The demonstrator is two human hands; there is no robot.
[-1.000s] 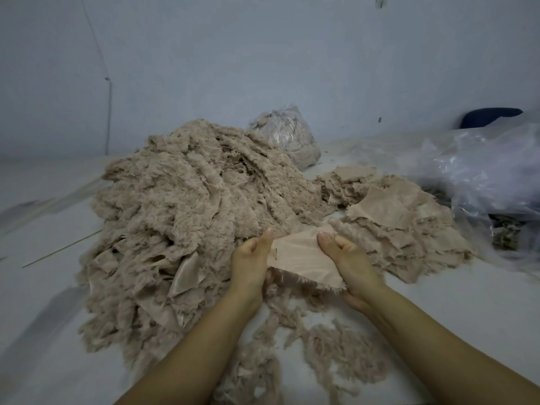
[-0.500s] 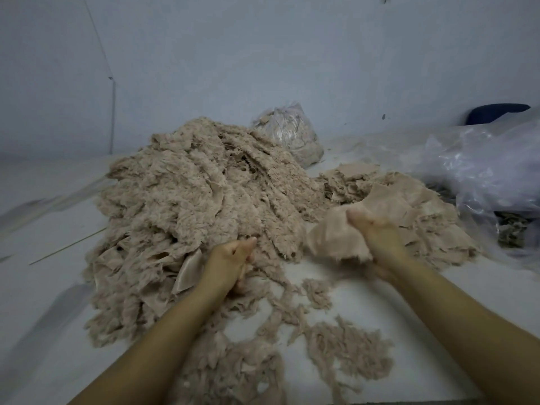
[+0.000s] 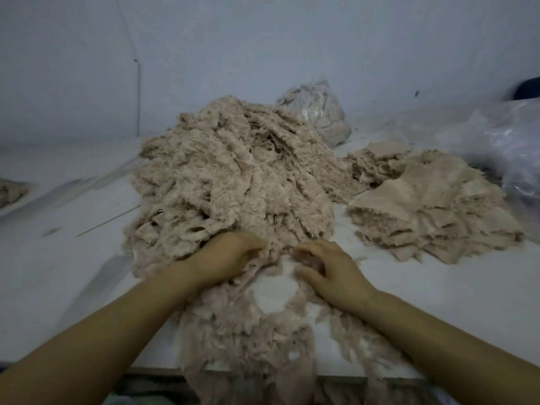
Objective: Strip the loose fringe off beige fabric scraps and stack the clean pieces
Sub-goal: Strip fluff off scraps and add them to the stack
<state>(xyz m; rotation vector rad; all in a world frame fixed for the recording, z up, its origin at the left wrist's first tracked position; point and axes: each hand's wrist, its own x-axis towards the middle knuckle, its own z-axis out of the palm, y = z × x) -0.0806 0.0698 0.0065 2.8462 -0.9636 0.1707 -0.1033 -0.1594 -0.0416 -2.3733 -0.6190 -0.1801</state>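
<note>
Your left hand (image 3: 230, 255) sits knuckles-up at the near foot of the big heap of fringed beige fabric scraps (image 3: 230, 182), fingers curled down into the fluff; it looks like it's pinching a bit of scrap at the heap's edge, but the fingertips are buried and blurred, so I cannot tell if it really grips. That heap fills the middle of the white tabletop (image 3: 58, 258), within easy reach, probably so you can pull the next piece without leaning. Just below and between your forearms lies the loose stripped beige fringe (image 3: 233, 323), trailing to the table's near edge and over it; it likely drops there because that's where you tear. Your right hand (image 3: 330, 270) is just beside the left, fingers loosely bent and spread, resting on the fringe at the heap's base, holding nothing I can see. Judged from this, you're reaching for a new scrap, nothing in hand yet. Farther right, apart from the heap, is the flat stack of cleaned beige fabric pieces (image 3: 432, 209), kept separate so clean and fringed don't mix. Behind the heap, a clear plastic bag stuffed with beige scraps (image 3: 318, 112) leans near the wall. At far right, crumpled clear plastic sheeting (image 3: 508, 147), contents unclear.
</note>
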